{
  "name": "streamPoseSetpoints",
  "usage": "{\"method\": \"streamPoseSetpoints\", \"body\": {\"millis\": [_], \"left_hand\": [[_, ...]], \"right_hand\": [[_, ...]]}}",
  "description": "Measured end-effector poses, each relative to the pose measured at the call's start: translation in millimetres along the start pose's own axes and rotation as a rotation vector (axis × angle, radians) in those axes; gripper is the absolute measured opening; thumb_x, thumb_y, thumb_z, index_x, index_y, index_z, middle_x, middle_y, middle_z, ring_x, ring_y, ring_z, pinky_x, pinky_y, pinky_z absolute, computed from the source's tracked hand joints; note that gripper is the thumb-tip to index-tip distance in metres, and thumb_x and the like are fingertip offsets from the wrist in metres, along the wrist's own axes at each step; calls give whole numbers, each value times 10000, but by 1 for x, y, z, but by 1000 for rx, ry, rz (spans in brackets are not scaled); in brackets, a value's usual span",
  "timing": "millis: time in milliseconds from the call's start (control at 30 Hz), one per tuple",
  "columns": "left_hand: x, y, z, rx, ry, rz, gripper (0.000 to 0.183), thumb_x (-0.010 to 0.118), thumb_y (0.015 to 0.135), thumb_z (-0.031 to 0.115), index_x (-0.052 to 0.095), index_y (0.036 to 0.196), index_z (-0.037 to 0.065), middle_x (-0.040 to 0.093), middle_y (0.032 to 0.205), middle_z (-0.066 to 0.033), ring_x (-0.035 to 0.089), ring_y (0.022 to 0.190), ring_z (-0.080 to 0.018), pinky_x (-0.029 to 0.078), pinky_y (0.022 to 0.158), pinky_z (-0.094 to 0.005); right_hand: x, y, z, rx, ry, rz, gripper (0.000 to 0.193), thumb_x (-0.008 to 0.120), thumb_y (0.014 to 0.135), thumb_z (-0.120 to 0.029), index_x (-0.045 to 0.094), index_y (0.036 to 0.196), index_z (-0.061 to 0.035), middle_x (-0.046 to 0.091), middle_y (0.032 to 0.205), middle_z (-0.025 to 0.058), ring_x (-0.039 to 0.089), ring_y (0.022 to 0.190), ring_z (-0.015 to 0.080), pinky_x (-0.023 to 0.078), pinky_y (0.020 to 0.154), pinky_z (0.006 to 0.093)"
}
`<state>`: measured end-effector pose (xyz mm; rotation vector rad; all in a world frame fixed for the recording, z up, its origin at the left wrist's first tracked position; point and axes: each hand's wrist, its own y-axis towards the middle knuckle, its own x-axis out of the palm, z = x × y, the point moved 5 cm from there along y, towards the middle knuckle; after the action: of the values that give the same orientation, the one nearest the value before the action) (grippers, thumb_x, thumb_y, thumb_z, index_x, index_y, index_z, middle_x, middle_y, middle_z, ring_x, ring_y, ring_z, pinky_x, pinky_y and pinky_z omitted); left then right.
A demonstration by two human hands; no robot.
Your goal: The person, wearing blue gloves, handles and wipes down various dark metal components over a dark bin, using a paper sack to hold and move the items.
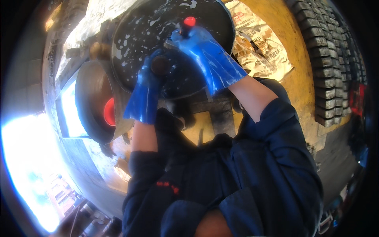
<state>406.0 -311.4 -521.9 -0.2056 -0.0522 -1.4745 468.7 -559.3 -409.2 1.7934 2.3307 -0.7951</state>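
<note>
Both my hands wear long blue rubber gloves and work over a wide round basin point(233, 23) of dark liquid flecked with white foam. My left hand point(149, 73) is closed round a dark, round-ended part point(160, 65) near the basin's near left side. Farther right, my right hand point(193, 39) grips a dark tool with a bright red end point(190, 21); its working end is hidden by the glove. What kind of part and tool they are, I cannot make out. The two hands are apart, the right one farther from me.
Left of the basin stands a smaller metal pan point(92, 85) with a red round thing point(109, 111) in it. A torn printed paper sack point(260, 43) lies to the right on the yellow floor point(304, 79). Stacked treaded black tyres or tracks point(325, 67) stand at the far right.
</note>
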Motion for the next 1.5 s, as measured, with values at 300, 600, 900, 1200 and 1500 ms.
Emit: {"method": "streamPoseSetpoints", "body": {"millis": [300,600,900,1200,1500], "left_hand": [[37,10,76,183,542,-26,284,645,991,86,689,1262,12,702,1204,-92,668,1068,-206,541,953,-328],[-56,122,81,489,1986,-237,320,733,975,274,725,1211,59,720,1220,-94,678,1071,-166,588,868,-357],[180,150,135,68,1072,-392,245,705,992,159,731,1185,9,766,1041,-59,687,917,-134,556,862,-297],[332,150,123,152,1015,-735,265,717,985,171,715,1208,27,743,1082,-59,672,986,-143,535,904,-279],[159,167,153,97,923,-230,227,701,994,238,738,1152,79,748,973,-34,646,767,-108,517,658,-264]], "right_hand": [[-38,2,15,-172,87,68,381,638,925,-439,757,1053,-100,751,992,163,720,981,350,560,916,444],[-23,-13,20,-336,-62,219,331,658,916,-403,766,1066,-129,757,1054,141,735,995,342,587,878,449],[-20,-31,54,-371,-43,90,179,687,904,-236,749,973,-83,732,925,160,725,889,364,574,791,439],[4,-25,45,-330,-122,-87,225,705,833,-231,802,1030,-179,780,938,72,768,907,316,576,717,478],[-37,-22,42,-295,76,170,158,715,890,-257,729,930,-105,706,922,159,712,910,349,563,813,421]]}}
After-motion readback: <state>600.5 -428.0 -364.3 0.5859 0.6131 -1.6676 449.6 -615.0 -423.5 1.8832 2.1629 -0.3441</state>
